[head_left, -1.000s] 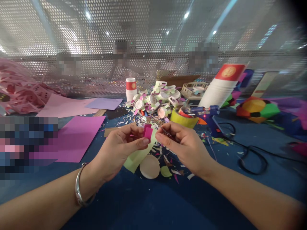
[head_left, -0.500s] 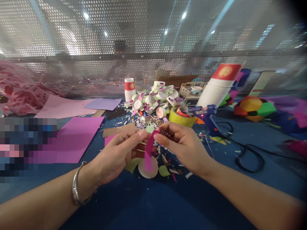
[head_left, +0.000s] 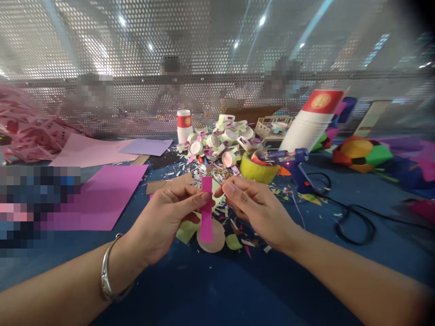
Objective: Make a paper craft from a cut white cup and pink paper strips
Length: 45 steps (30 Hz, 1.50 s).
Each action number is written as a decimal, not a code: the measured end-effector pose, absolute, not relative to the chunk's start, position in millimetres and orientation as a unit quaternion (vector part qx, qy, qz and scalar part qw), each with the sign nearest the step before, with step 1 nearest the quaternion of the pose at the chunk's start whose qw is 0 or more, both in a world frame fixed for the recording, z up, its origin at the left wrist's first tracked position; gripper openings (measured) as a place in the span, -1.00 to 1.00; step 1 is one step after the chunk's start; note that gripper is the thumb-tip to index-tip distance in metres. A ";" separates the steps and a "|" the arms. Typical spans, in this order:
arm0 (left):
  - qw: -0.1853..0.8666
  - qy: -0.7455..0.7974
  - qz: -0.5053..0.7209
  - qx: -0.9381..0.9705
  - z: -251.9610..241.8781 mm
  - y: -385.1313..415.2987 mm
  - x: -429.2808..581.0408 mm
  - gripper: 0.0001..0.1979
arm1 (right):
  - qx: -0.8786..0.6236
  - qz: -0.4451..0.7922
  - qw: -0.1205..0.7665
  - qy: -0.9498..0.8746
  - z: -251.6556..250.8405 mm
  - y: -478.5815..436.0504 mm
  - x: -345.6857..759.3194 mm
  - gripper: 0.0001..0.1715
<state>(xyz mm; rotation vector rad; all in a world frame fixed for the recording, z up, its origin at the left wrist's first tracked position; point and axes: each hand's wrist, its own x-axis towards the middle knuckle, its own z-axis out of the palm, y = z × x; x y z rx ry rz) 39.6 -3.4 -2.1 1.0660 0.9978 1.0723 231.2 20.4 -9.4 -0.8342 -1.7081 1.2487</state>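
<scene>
Clamping a strip [head_left: 207,222] upright, seemingly to steady it, left fingers [head_left: 193,203] faced right fingers [head_left: 235,192] closed on a mostly hidden tool [head_left: 217,182].

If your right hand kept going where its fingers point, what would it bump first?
Probably the long, flat magenta paper strip pinched in the left hand, though depth is hard to judge here.

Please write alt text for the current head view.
A person's left hand pinches a magenta paper strip, the right hand close beside it, above a blue table scattered with paper scraps. Beyond are stacked paper cups, a yellow bowl and a blue glue gun.
</scene>
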 end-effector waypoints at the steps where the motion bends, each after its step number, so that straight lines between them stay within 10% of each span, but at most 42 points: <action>1: 0.626 0.431 0.466 0.453 -2.6 -3.4 39.7 -0.84 | -0.333 0.495 0.421 -0.684 -9.5 20.3 230.8 -0.59; 27: 0.682 0.414 0.410 0.443 1.6 -10.9 39.9 -0.82 | -0.352 0.511 0.386 -0.683 -11.4 19.2 233.4 -0.48; 45: 0.465 0.499 0.355 0.639 11.4 -1.8 24.4 -0.73 | -0.389 0.483 0.313 -0.719 -12.7 22.6 241.8 -0.48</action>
